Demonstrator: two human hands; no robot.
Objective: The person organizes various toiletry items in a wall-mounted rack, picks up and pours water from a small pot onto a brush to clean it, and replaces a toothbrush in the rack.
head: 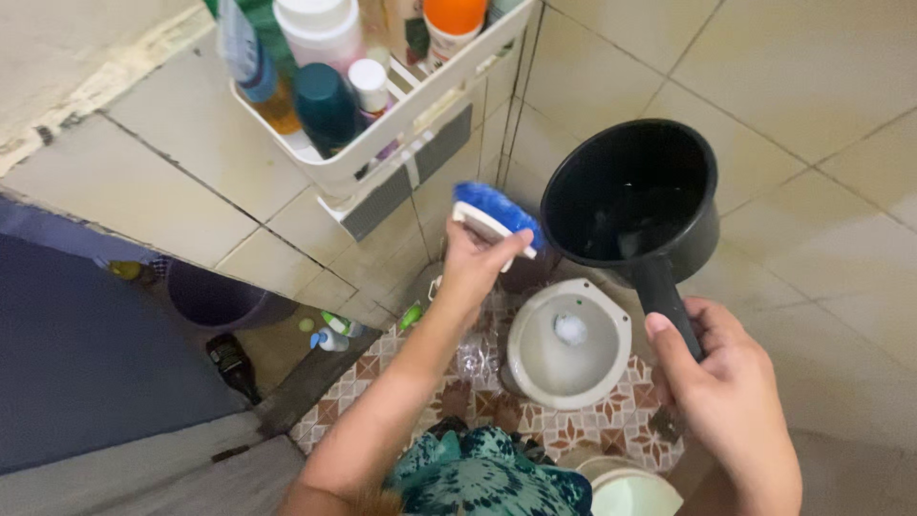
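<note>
Below, toilet [564,368]; shelf [382,143] w/ bottles overhead.

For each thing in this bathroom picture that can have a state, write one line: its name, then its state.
Left hand: closed around the scrub brush.
Scrub brush: held up, blue bristles upward.
Right hand: gripping the dipper's handle.
Black dipper: lifted, tilted toward the camera, a little water inside.
Toilet bowl: uncovered, foam in the middle.
Wall rack: fixed to the tiles, full of capped bottles.
</note>
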